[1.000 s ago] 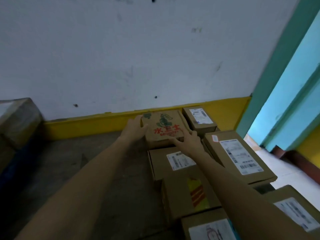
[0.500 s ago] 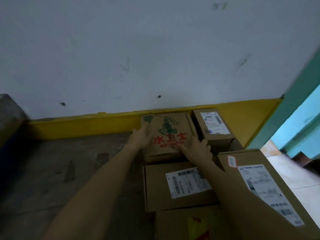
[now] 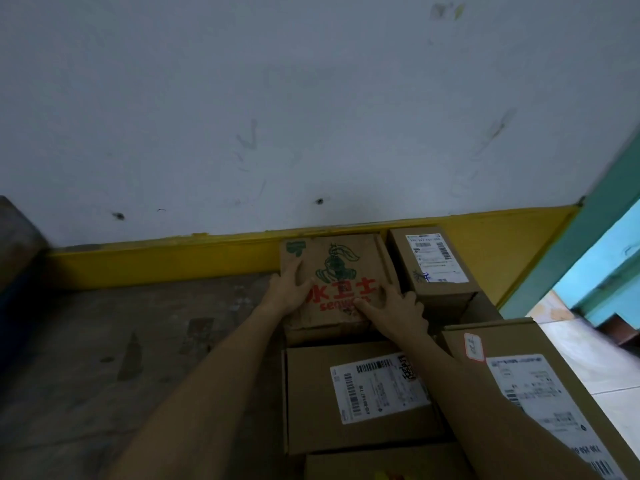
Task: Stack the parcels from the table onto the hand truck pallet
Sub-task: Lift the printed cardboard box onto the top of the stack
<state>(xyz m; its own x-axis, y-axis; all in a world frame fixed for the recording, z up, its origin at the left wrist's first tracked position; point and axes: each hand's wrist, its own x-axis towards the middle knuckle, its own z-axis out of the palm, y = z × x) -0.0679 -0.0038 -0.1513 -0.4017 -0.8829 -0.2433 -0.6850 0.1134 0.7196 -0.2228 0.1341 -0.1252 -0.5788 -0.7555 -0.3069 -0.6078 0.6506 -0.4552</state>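
A brown cardboard parcel with a green figure and red lettering (image 3: 341,268) lies against the yellow wall base, among other parcels. My left hand (image 3: 287,289) presses on its left side with the fingers spread over the top. My right hand (image 3: 394,308) lies on its near right corner, fingers over the red print. In front of it sits a flat parcel with a white barcode label (image 3: 360,393). A small labelled box (image 3: 433,265) stands to its right. A large labelled parcel (image 3: 540,393) fills the lower right. No pallet or hand truck shows beneath the parcels.
A white wall (image 3: 311,116) with a yellow base strip (image 3: 166,258) closes the far side. Bare grey concrete floor (image 3: 121,358) lies to the left. A teal door frame (image 3: 588,244) and pale tiled floor (image 3: 581,362) open at the right. A dark blurred object (image 3: 14,244) sits at the left edge.
The view has moved closer and tilted down over the stack. Both hands stay on the printed parcel, which now sits square against the yellow wall base.
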